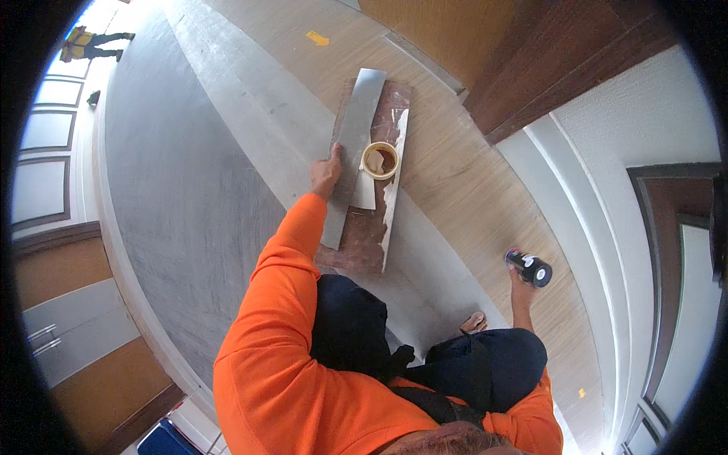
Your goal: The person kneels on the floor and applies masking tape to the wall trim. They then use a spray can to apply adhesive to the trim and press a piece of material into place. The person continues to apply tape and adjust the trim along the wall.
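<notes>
My left hand [326, 176] is closed on the left edge of a long grey strip [355, 129], which looks like thin sheet metal or plastic. Under the strip lies a worn brown board [364, 246] with a chipped whitish right edge. A roll of tape [363, 161], pale yellow, rests on the board beside the strip. A smaller light-grey piece [365, 193] shows just below the roll. Out to the right, my right hand [521, 288] is wrapped round a black spray can [529, 267], tilted on its side above the floor and apart from the board.
Light wood-look flooring [447, 205] runs along the right, with a dark grey floor area [197, 174] on the left. A brown door frame [561, 91] and white wall [607, 114] stand right. A person [87, 45] in a yellow vest is far left.
</notes>
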A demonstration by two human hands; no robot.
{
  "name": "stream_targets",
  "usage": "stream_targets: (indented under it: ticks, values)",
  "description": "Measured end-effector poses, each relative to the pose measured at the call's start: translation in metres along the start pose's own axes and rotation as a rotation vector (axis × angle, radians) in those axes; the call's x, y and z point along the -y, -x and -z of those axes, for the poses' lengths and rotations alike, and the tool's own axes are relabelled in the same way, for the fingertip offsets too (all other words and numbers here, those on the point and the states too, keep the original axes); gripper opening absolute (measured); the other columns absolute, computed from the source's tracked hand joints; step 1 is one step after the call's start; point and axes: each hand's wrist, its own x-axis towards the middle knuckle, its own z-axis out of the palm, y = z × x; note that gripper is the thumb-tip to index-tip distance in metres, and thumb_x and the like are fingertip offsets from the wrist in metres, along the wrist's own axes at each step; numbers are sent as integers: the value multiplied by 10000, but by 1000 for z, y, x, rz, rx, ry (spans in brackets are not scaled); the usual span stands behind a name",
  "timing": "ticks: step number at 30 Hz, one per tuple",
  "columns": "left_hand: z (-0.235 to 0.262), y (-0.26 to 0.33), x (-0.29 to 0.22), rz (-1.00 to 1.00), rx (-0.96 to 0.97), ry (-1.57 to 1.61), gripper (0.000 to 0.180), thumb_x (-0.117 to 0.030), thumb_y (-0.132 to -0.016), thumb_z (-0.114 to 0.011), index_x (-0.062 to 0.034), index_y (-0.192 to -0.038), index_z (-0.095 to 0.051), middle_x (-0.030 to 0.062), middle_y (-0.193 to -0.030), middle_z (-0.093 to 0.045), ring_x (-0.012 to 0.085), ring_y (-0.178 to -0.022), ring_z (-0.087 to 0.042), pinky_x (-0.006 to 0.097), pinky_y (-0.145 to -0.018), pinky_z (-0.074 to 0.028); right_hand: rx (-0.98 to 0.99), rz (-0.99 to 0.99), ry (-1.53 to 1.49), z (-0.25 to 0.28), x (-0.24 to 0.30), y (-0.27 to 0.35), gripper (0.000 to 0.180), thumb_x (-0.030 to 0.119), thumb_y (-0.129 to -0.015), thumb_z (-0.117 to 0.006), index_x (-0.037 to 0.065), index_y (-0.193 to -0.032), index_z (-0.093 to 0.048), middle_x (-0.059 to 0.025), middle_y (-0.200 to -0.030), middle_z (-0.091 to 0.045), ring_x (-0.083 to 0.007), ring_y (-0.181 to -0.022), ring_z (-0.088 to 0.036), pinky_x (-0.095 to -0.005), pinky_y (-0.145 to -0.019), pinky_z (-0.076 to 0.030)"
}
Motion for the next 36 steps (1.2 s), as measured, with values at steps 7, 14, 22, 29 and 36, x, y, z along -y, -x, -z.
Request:
stream_targets:
  ticks: [7, 14, 22, 29, 36]
  values:
    - [35, 5, -8, 81, -108, 248, 911, -719, -918, -538, 130, -1232, -646, 356, -1265, -633, 464, -1260, -586, 472, -1079, -436, 233, 263, 238, 44, 96, 57, 811, 133, -759, -869, 12, -1421, -415, -126, -1292, -551, -271, -1218, -562, -381, -1065, -469]
    - [20, 48, 30, -173, -190, -36, 984, -736, -808, -672, 49, -1388, -550, 306, -1390, -551, 434, -1324, -527, 462, -1094, -436, 243, 248, 62, 29, 61, 108, 852, 56, -739, -869, 10, -1447, -397, -156, -1352, -522, -267, -1246, -543, -365, -1078, -455]
    - [35, 102, 36, -329, 8, -412, 1389, -563, -635, -926, -37, -1624, -105, 258, -1435, -477, 414, -1349, -483, 451, -1100, -448, 155, 288, 105, 16, -5, 126, 951, 115, -830, -835, 40, -1584, -261, -204, -1471, -478, -307, -1281, -541, -407, -1084, -451]
    - [67, 100, 40, -322, 25, -385, 1390, -443, -679, -921, -5, -1620, 4, 276, -1398, -554, 393, -1277, -575, 422, -1070, -481, 188, 158, 55, 41, -31, 138, 800, 121, -876, -770, 21, -1546, -343, -199, -1501, -470, -298, -1273, -561, -396, -1012, -497]
    - [94, 148, -10, -187, 17, 109, 1166, -351, -728, -900, -42, -1575, -161, 218, -1369, -568, 366, -1259, -588, 544, -957, -556, 108, 150, 143, 113, -35, 112, 616, 129, -935, -693, -2, -1486, -452, -193, -1489, -504, -288, -1227, -602, -386, -913, -545]
